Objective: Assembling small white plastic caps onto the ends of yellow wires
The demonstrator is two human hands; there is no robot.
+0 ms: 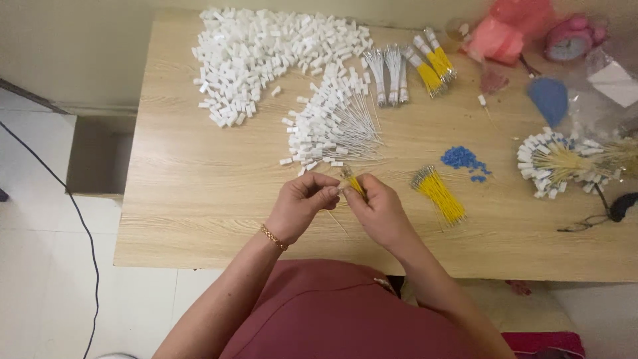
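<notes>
My left hand (302, 203) and my right hand (379, 209) meet above the front middle of the wooden table (199, 193). Together they pinch a short yellow wire (352, 181) with a metal tip. My right hand grips the wire's body; my left hand's fingertips close on its end, and what else they hold is hidden. A gold bracelet circles my left wrist. A fan of white connectors with thin white wires (332, 123) lies just beyond my hands. A loose bundle of yellow wires (438, 193) rests to the right of my right hand.
A big heap of small white plastic housings (266, 46) covers the far left. Tied bundles of white and yellow wires (409, 66) lie at the back. Blue beads (463, 159), a fan of finished white-capped yellow wires (555, 163), pink bags and a pink clock (571, 36) sit right.
</notes>
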